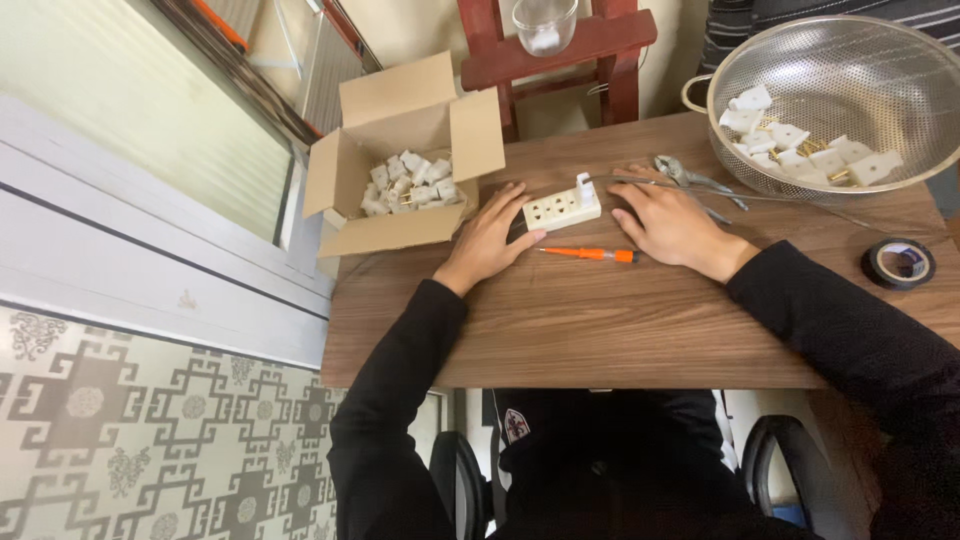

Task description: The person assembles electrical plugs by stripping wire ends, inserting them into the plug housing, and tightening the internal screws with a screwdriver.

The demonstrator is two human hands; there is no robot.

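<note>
A white power strip (562, 207) lies on the wooden table (600, 320), a white plug stuck in its far end and a grey cable running right. My left hand (492, 238) rests flat beside its left end, thumb touching it. My right hand (672, 222) lies palm-down just right of the strip, fingers spread, over the cable. Between my hands, an orange-handled screwdriver (590, 254) sits on the table, its handle end by my right hand.
An open cardboard box (400, 160) of white plugs stands at the table's left edge. A metal colander (850, 90) with several white plugs is at the far right, pliers (690, 177) beside it. Black tape roll (900, 263) at right. Red chair (560, 50) with a glass behind.
</note>
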